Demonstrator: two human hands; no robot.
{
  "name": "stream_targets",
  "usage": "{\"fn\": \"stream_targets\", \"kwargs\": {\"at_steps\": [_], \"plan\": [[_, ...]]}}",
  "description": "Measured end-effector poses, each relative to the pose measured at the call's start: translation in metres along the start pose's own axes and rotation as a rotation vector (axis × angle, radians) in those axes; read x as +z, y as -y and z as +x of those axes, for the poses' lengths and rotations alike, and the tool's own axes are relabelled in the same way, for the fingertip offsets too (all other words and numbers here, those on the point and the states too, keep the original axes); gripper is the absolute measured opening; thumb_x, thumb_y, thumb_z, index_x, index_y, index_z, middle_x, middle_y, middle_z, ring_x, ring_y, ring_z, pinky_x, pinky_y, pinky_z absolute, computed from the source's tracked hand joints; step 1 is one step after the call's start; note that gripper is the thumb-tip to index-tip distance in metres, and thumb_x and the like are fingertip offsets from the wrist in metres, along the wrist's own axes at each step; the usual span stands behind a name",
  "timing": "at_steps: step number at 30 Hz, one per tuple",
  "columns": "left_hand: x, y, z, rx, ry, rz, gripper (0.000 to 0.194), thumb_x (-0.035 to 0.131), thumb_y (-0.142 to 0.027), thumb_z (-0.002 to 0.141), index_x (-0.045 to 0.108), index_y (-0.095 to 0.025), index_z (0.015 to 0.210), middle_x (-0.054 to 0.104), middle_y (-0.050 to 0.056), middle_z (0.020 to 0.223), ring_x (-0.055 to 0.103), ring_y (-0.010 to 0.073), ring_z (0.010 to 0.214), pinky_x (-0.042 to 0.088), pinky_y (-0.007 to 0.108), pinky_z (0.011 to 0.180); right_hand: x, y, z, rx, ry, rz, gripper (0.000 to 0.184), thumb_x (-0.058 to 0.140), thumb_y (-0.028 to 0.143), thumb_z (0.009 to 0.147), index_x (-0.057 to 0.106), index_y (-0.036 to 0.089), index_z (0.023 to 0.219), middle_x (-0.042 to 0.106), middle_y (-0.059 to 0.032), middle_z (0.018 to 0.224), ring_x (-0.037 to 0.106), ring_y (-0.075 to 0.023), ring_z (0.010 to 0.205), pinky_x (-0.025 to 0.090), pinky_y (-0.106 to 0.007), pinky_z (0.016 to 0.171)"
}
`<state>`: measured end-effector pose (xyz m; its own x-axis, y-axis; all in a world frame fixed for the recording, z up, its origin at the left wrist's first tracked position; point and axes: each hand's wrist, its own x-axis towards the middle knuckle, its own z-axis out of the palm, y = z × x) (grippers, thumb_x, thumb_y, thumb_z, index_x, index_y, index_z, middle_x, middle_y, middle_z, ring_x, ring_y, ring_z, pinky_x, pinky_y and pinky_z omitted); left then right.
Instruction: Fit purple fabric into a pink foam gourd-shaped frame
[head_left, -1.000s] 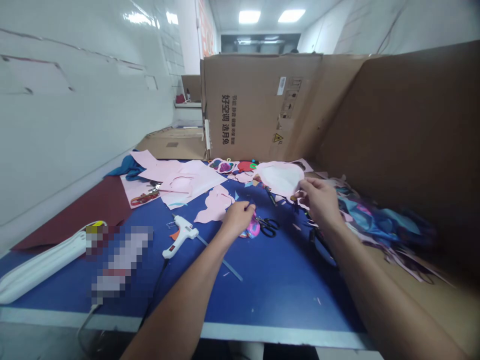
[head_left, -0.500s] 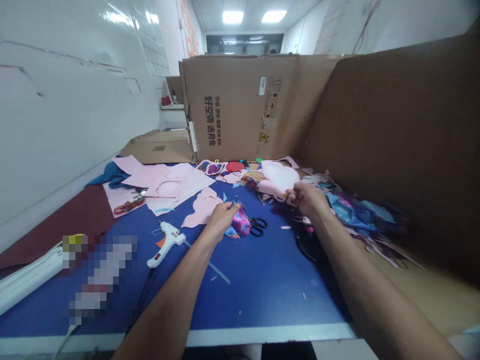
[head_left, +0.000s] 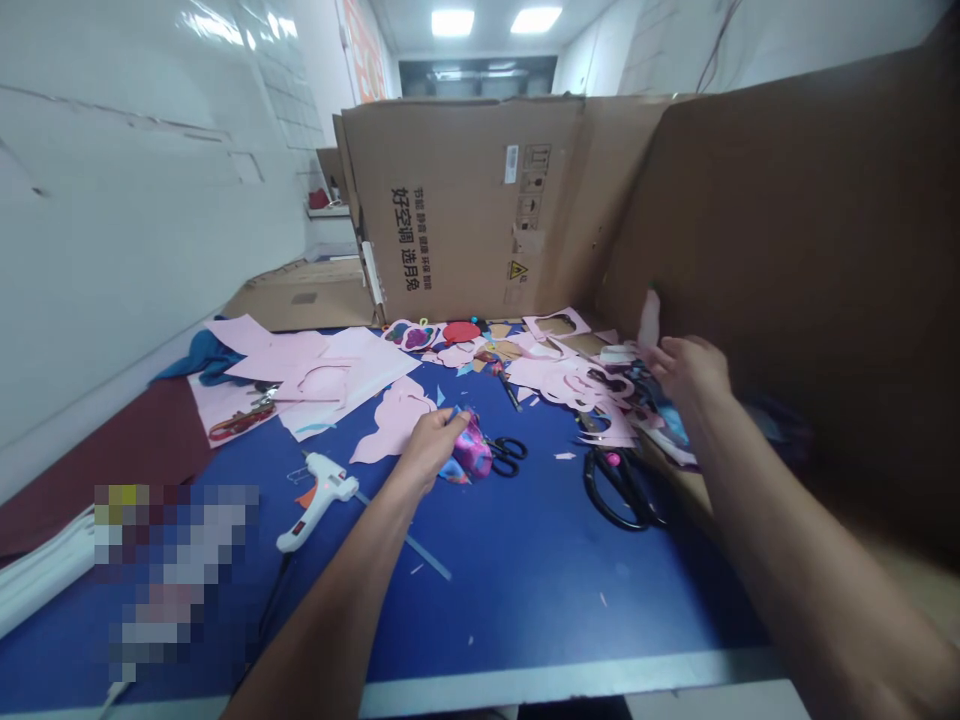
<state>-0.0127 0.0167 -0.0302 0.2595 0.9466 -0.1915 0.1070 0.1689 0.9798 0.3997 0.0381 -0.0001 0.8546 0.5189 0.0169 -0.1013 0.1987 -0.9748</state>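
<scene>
Shiny pink-and-blue fabric (head_left: pixel 472 452) is pinched between the thumb and fingers of my left hand (head_left: pixel 429 448) at the middle of the blue bench (head_left: pixel 540 590), beside small black scissors (head_left: pixel 509 457). My right hand (head_left: pixel 694 370), fingertips closed on a pale pink piece (head_left: pixel 649 322), is raised toward the far right corner. Large black scissors (head_left: pixel 616 490) lie nearer the front edge; a white glue gun (head_left: pixel 319 495) rests left of my left forearm.
</scene>
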Motion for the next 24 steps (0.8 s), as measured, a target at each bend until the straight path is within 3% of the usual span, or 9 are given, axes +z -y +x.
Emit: {"fn": "stream_targets", "kwargs": {"at_steps": [2, 4, 7, 10, 12, 13, 15, 20, 24], "plan": [[0.001, -0.001, -0.001, -0.027, 0.011, 0.008, 0.038, 0.076, -0.055, 0.091, 0.064, -0.021, 0.079, 0.058, -0.003, 0.058, 0.058, 0.0168, 0.043, 0.048, 0.027, 0.039, 0.000, -0.009, -0.008, 0.034, -0.027, -0.024, 0.049, 0.077, 0.012, 0.092, 0.066, 0.021, 0.139, 0.073, -0.0045, 0.108, 0.075, -0.0175, 0.087, 0.061, -0.028, 0.070], [0.002, -0.001, -0.001, -0.051, 0.031, 0.014, 0.037, 0.075, -0.055, 0.092, 0.065, -0.021, 0.082, 0.061, -0.002, 0.059, 0.061, 0.0185, 0.043, 0.052, 0.029, 0.039, 0.001, -0.018, -0.019, -0.007, 0.006, -0.108, 0.047, 0.079, 0.010, 0.082, 0.072, 0.019, 0.128, 0.074, -0.0034, 0.100, 0.073, -0.0170, 0.081, 0.058, -0.025, 0.065], [0.004, 0.000, -0.002, -0.050, 0.050, 0.026, 0.038, 0.075, -0.057, 0.091, 0.067, -0.020, 0.086, 0.066, 0.000, 0.062, 0.064, 0.0196, 0.044, 0.054, 0.030, 0.039, 0.003, -0.029, -0.043, -0.281, 0.303, -0.585, 0.039, 0.081, 0.030, 0.085, 0.080, 0.015, 0.121, 0.081, -0.0103, 0.101, 0.076, -0.0255, 0.090, 0.061, -0.035, 0.077], [0.005, -0.001, -0.004, -0.032, 0.052, 0.046, 0.041, 0.077, -0.059, 0.090, 0.068, -0.019, 0.088, 0.067, 0.002, 0.064, 0.064, 0.0181, 0.044, 0.052, 0.027, 0.038, 0.007, -0.036, -0.072, -0.495, 0.510, -1.006, 0.056, 0.078, 0.048, 0.092, 0.076, 0.019, 0.139, 0.082, -0.0157, 0.129, 0.076, -0.0333, 0.114, 0.058, -0.042, 0.098], [0.005, -0.002, -0.005, -0.034, 0.058, 0.060, 0.042, 0.076, -0.060, 0.090, 0.069, -0.019, 0.089, 0.069, 0.003, 0.065, 0.064, 0.0175, 0.043, 0.051, 0.026, 0.038, 0.011, -0.039, -0.090, -0.615, 0.585, -1.208, 0.069, 0.078, 0.058, 0.093, 0.069, 0.022, 0.151, 0.071, -0.0184, 0.152, 0.071, -0.0378, 0.129, 0.056, -0.044, 0.102], [0.005, -0.002, -0.006, -0.038, 0.064, 0.065, 0.043, 0.076, -0.061, 0.091, 0.070, -0.018, 0.091, 0.070, 0.003, 0.066, 0.065, 0.0176, 0.044, 0.052, 0.026, 0.039, 0.014, -0.039, -0.097, -0.645, 0.630, -1.294, 0.075, 0.080, 0.060, 0.092, 0.066, 0.022, 0.155, 0.069, -0.0200, 0.155, 0.070, -0.0390, 0.131, 0.056, -0.044, 0.102], [0.005, -0.003, -0.007, -0.044, 0.075, 0.073, 0.043, 0.074, -0.062, 0.092, 0.071, -0.019, 0.094, 0.072, 0.004, 0.069, 0.067, 0.0188, 0.045, 0.053, 0.028, 0.040, 0.018, -0.039, -0.108, -0.657, 0.630, -1.427, 0.074, 0.079, 0.060, 0.093, 0.066, 0.022, 0.155, 0.072, -0.0220, 0.148, 0.072, -0.0407, 0.126, 0.056, -0.044, 0.098], [0.007, -0.003, -0.008, -0.040, 0.079, 0.089, 0.040, 0.072, -0.059, 0.093, 0.070, -0.019, 0.093, 0.071, 0.004, 0.069, 0.067, 0.0200, 0.046, 0.053, 0.029, 0.039, 0.020, -0.037, -0.114, -0.685, 0.565, -1.510, 0.037, 0.063, 0.042, 0.105, 0.079, 0.022, 0.130, 0.081, -0.0189, 0.127, 0.077, -0.0352, 0.111, 0.053, -0.038, 0.086], [0.008, -0.003, -0.008, -0.050, 0.072, 0.099, 0.039, 0.072, -0.058, 0.094, 0.069, -0.019, 0.092, 0.070, 0.004, 0.066, 0.067, 0.0198, 0.045, 0.052, 0.028, 0.040, 0.017, -0.034, -0.108, -0.659, 0.500, -1.458, 0.035, 0.053, 0.035, 0.107, 0.085, 0.024, 0.118, 0.084, -0.0166, 0.119, 0.078, -0.0346, 0.107, 0.049, -0.037, 0.081]]}}
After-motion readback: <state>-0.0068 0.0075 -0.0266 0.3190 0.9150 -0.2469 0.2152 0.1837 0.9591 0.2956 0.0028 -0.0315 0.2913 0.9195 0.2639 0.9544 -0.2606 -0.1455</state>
